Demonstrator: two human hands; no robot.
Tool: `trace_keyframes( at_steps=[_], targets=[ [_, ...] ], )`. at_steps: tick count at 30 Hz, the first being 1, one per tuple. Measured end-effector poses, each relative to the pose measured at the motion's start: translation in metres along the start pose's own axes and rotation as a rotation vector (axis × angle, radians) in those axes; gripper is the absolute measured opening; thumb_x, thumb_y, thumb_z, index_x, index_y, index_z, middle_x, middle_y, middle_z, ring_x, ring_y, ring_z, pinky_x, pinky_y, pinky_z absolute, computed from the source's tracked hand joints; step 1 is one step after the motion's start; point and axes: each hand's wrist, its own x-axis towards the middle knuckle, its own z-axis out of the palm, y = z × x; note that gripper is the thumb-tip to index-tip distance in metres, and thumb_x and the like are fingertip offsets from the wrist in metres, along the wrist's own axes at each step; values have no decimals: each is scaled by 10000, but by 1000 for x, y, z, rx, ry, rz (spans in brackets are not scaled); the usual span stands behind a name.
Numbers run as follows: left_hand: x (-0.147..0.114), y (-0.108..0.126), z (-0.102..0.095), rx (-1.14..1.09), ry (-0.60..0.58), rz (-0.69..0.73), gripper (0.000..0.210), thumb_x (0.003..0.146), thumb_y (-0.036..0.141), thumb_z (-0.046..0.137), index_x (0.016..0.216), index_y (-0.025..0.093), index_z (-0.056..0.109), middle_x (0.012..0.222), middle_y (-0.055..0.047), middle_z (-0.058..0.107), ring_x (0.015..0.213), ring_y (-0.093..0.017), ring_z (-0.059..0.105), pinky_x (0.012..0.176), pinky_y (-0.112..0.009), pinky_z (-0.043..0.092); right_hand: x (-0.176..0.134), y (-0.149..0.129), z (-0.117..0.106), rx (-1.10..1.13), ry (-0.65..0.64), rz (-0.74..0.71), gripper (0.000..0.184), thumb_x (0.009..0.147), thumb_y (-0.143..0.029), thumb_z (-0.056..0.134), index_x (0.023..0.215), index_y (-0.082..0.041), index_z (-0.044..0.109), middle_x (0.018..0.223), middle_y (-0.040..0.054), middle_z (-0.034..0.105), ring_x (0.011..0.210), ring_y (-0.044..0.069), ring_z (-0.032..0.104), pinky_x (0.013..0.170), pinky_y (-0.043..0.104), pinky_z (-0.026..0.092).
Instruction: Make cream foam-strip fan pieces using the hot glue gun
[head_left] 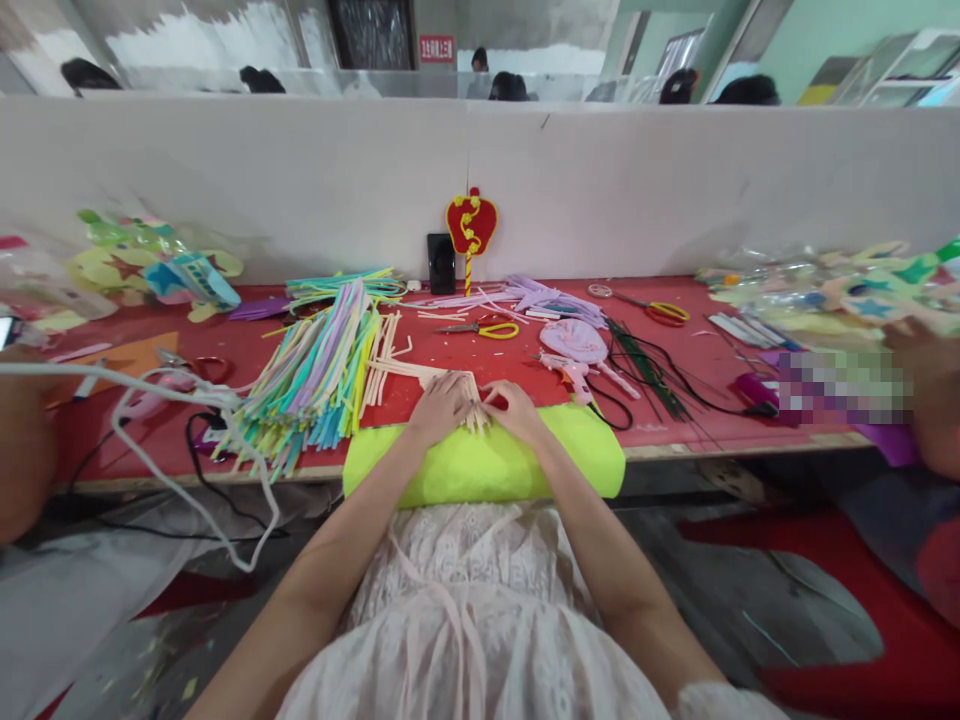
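My left hand [442,407] is closed over a flat group of cream pipe cleaners [478,420], its fingers pressing them at the table's front edge. Facing it, my right hand [516,407] pinches with thumb and forefinger at the right side of the same pipe cleaners; the exact grip is too small to make out. Both wrists rest above a bright yellow-green cloth [480,475] draped over the edge. More cream pipe cleaners [384,365] lie just left of my left hand, beside a thick pile of coloured pipe cleaners [315,370].
Yellow-handled scissors [495,328], a pink glue gun [566,372] and a round lilac piece [574,340] lie beyond my hands. A red apple-shaped ornament [472,225] and a phone [441,262] stand by the partition [300,190]. A white cable [247,480] loops at left. Other people's hands flank me.
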Motion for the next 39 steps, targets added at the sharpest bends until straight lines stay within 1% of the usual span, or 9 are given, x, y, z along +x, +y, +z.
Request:
trace_keyframes(
  at_steps=[5,11,13,16,20,26,30,34,39],
  targets=[
    [0,1,-2,-92,52,-45,477,934,386,375,1359,177,435,1448,-99,439,1379,-230,333,1168,-449,187,-2,2,2,1,7,15,103,818,-311,625,758,-229,604,1038,34,661,1011,194,587,943,362,415],
    [0,-18,-9,-363,542,-351,320,936,266,332,1132,193,574,1121,-92,632,1109,-214,565,1005,-395,429,21,3,1,6,94,192,208,891,-338,500,972,-215,648,1023,58,692,962,179,631,910,326,456],
    [-1,-22,-12,-417,628,-409,282,931,273,351,1077,203,583,1065,-78,638,1057,-213,584,974,-392,447,43,-2,0,-44,57,194,214,891,-313,506,989,-203,661,1034,69,702,961,181,642,913,319,458],
    [-2,-22,-14,-436,659,-423,251,919,252,373,1043,200,585,1045,-75,633,1033,-210,586,961,-383,450,84,-15,5,-168,-126,153,192,855,-316,580,962,-194,683,1024,84,711,942,200,657,866,310,477],
    [-4,-16,-19,-425,630,-388,253,912,239,386,1086,199,566,1084,-83,622,1066,-216,568,963,-385,442,130,-33,25,-424,-534,235,262,640,-399,785,764,-183,706,855,117,728,874,271,675,786,332,498],
    [-6,-13,-21,-442,663,-397,246,924,255,382,1107,206,538,1093,-78,609,1066,-208,567,959,-369,442,165,-35,43,-455,-666,298,286,400,-240,865,605,-153,685,619,84,668,821,325,659,776,409,506],
    [-5,-12,-25,-455,733,-383,249,944,279,357,1103,205,533,1103,-80,600,1094,-198,554,988,-356,425,165,-22,25,-342,-784,290,167,477,-199,803,597,-182,689,579,12,650,749,251,656,748,348,510],
    [-5,-11,-29,-466,819,-351,270,955,296,340,1143,201,510,1172,-89,577,1164,-188,519,1047,-350,381,145,-4,-6,-144,-825,289,210,632,-370,741,774,-217,719,759,1,717,751,194,668,708,287,523],
    [-6,-11,-29,-516,862,-350,284,960,309,328,1170,206,489,1208,-94,559,1167,-184,521,1046,-351,390,122,15,-37,570,-707,523,339,623,-341,795,894,-181,670,878,57,737,829,207,688,803,339,546]
  ],
)
